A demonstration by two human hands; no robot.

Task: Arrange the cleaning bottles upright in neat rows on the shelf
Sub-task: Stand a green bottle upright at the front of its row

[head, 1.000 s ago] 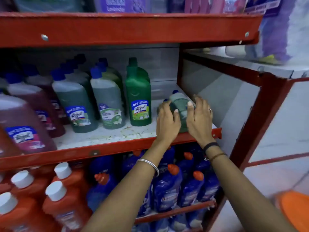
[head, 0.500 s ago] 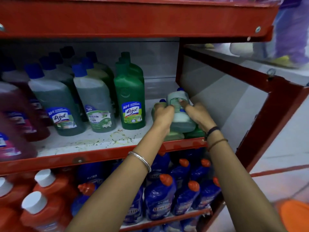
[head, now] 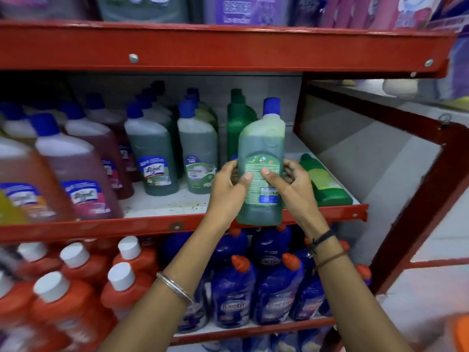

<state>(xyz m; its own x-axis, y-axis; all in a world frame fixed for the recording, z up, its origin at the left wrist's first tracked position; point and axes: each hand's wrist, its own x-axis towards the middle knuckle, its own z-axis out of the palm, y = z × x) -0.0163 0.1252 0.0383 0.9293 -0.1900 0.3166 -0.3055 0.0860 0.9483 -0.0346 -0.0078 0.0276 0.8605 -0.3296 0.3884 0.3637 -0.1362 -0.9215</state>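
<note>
Bottle (head: 261, 158) of green liquid upright, gripped by left hand (head: 225, 191) and right hand (head: 291, 186), above shelf (head: 162, 204) edge.

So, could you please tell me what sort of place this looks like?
Most likely a shop aisle or stockroom: a red metal shelving rack holds rows of identical labelled green cleaner bottles, blue Bactin bottles and orange white-capped bottles.
</note>
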